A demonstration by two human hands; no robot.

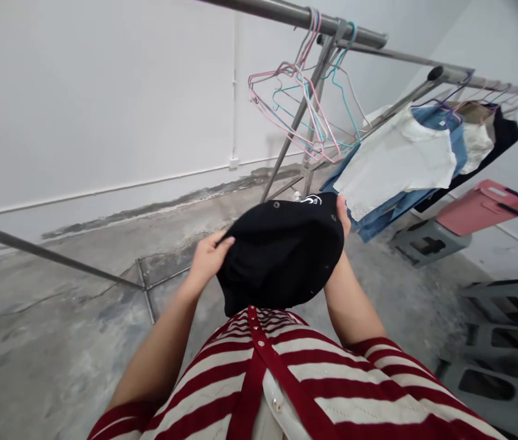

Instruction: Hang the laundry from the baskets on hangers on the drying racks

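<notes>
A black cap with small eyelets and white lettering near its top edge is held in front of my chest. My left hand pinches its left edge between thumb and fingers. At the opposite side my right hand grips the cap, with the thumb showing at the upper right edge and the other fingers hidden behind the black cloth. The lower edge of the cap lies close to my red and white striped top.
Pink and blue wire hangers hang on a metal rack ahead. To the right, a white shirt and other clothes hang on another rail. A pink bin rests on a grey stool; more grey stools stand at far right.
</notes>
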